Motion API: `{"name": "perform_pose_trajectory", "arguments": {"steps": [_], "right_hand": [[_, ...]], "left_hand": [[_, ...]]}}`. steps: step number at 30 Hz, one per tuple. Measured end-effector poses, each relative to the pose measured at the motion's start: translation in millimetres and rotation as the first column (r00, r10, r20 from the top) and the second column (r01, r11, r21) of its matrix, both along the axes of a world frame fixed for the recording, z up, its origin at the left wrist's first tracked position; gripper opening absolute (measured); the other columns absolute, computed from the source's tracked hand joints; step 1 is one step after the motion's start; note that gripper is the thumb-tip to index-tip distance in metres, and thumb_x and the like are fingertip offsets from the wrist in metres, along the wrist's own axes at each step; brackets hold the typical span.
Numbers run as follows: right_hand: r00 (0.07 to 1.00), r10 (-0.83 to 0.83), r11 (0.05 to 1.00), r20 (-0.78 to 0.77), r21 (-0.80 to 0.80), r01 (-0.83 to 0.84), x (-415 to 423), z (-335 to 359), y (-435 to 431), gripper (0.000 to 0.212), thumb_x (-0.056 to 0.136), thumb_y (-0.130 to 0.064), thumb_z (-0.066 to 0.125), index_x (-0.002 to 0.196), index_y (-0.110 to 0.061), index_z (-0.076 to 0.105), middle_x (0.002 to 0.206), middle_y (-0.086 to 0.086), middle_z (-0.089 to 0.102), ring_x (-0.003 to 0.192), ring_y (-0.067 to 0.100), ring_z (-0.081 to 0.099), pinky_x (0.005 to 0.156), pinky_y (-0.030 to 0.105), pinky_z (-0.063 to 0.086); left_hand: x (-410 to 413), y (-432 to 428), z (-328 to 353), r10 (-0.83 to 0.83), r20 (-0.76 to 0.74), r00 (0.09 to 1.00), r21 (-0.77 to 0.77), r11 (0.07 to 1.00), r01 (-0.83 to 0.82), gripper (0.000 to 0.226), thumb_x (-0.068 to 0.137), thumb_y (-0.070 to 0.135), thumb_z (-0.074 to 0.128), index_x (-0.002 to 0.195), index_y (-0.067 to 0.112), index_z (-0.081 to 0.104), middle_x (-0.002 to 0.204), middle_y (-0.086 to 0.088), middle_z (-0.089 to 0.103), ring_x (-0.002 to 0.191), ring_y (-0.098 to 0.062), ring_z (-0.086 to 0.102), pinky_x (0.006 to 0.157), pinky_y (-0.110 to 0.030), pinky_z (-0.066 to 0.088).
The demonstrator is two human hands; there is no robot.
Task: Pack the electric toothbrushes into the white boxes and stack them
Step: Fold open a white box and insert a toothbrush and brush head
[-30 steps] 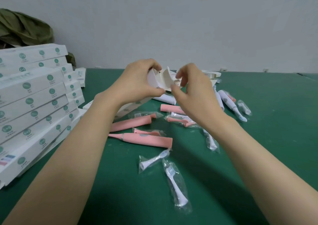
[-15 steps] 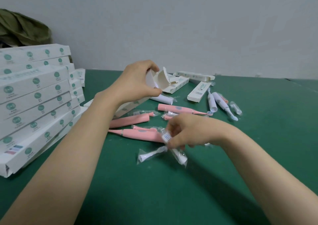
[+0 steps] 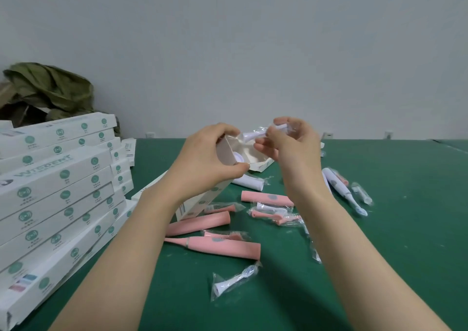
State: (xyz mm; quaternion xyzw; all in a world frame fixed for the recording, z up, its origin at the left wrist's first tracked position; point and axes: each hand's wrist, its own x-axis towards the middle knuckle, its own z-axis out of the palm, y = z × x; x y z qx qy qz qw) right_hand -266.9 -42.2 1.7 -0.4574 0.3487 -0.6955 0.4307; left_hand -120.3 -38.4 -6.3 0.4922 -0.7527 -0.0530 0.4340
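Note:
My left hand [image 3: 205,158] grips the open end of a white box [image 3: 202,201], held tilted above the green table [image 3: 405,229], flaps spread. My right hand [image 3: 291,143] pinches a bagged white brush head [image 3: 255,135] at the box mouth. A round white end shows inside the opening. Pink toothbrush handles [image 3: 222,247] [image 3: 200,223] [image 3: 266,197] lie below my hands, with pink brush heads in bags [image 3: 273,215]. Another bagged white brush head [image 3: 234,281] lies nearer to me. White toothbrushes [image 3: 339,186] lie to the right.
A tall stack of packed white boxes [image 3: 55,199] with green round marks fills the left side of the table. An olive cloth bundle [image 3: 48,90] lies behind it. An open box tray [image 3: 263,164] sits behind my hands. A grey wall closes the back.
My right hand went down to the table, picked up a bagged white brush head, and rose with it to the box mouth. The camera tilted up.

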Motion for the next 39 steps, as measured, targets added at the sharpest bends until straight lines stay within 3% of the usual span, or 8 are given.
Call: {"name": "perform_pose_trajectory", "arguments": {"steps": [8,13,16,20,23,30,36,39], "right_hand": [[0.876,-0.121,0.978,-0.467,-0.205,0.025,7,-5,-1,0.018,0.090,-0.006,0.055,0.096,-0.021,0.063,0.067,-0.007,0.059,0.072,0.014,0.066,0.078,0.038,0.055],[0.691,-0.129,0.971,-0.711,-0.233,-0.060,8,-8,-3,0.022,0.093,-0.025,0.049,0.113,-0.024,0.058,0.101,-0.003,0.058,0.093,0.010,0.055,0.085,0.027,0.044],[0.733,-0.157,0.966,-0.662,-0.257,-0.025,7,-10,-5,0.036,0.096,-0.021,0.045,0.132,-0.021,0.048,0.119,-0.003,0.045,0.097,-0.006,0.048,0.087,0.016,0.039],[0.826,-0.235,0.940,-0.513,-0.335,0.059,2,-7,-6,0.007,0.089,-0.014,0.061,0.094,-0.020,0.062,0.089,-0.006,0.063,0.076,0.001,0.058,0.070,0.016,0.047],[0.717,-0.241,0.924,-0.654,-0.381,-0.036,7,-12,-5,0.008,0.088,-0.014,0.062,0.092,-0.020,0.062,0.088,-0.007,0.063,0.080,0.007,0.057,0.074,0.020,0.046],[0.400,-0.301,0.918,-0.866,-0.376,-0.124,6,-14,-3,0.028,0.097,-0.027,0.043,0.116,-0.022,0.063,0.109,-0.002,0.045,0.105,0.011,0.032,0.083,0.018,0.024],[0.293,-0.189,0.952,-0.937,-0.248,-0.179,-3,-11,-5,0.031,0.098,-0.032,0.040,0.120,-0.033,0.061,0.110,-0.002,0.038,0.104,0.011,0.023,0.084,0.019,0.019],[0.394,-0.173,0.960,-0.903,-0.244,-0.137,-3,-15,-10,0.029,0.098,-0.027,0.041,0.115,-0.029,0.064,0.108,0.000,0.043,0.108,0.017,0.032,0.086,0.021,0.024]], "left_hand": [[0,1,1,0.007,-0.050,0.999,-0.002,1.000,-0.007,0.051,0.069,0.026,0.079,0.116,0.024,0.061,0.101,0.020,0.057,0.089,0.008,0.050,0.075,-0.001,0.036],[-7,1,1,-0.024,-0.022,0.999,-0.006,1.000,0.024,0.056,0.068,0.023,0.077,0.121,0.021,0.060,0.109,0.012,0.062,0.097,-0.002,0.054,0.085,-0.012,0.041],[-6,1,1,-0.006,-0.046,0.999,-0.009,1.000,0.005,0.060,0.069,0.025,0.078,0.125,0.020,0.057,0.117,0.011,0.060,0.106,-0.006,0.053,0.091,-0.018,0.041],[-3,2,1,0.000,-0.095,0.995,-0.018,1.000,-0.002,0.054,0.071,0.025,0.079,0.120,0.023,0.059,0.111,0.014,0.061,0.100,-0.001,0.053,0.086,-0.013,0.042],[-5,1,1,-0.021,-0.101,0.995,-0.024,1.000,0.019,0.047,0.070,0.019,0.077,0.115,0.020,0.062,0.105,0.010,0.065,0.099,-0.007,0.057,0.085,-0.023,0.046],[2,-5,-2,0.016,-0.107,0.994,0.008,1.000,-0.015,0.063,0.067,0.022,0.077,0.126,0.022,0.056,0.116,0.014,0.058,0.102,0.000,0.051,0.083,-0.006,0.039],[2,-4,-3,0.020,-0.125,0.992,0.008,1.000,-0.020,0.062,0.067,0.020,0.078,0.125,0.024,0.058,0.113,0.015,0.060,0.101,0.000,0.053,0.086,-0.010,0.042],[-1,-3,-3,0.018,-0.080,0.997,0.003,1.000,-0.018,0.064,0.067,0.026,0.079,0.127,0.025,0.057,0.115,0.016,0.059,0.104,0.000,0.053,0.086,-0.010,0.040]]}}
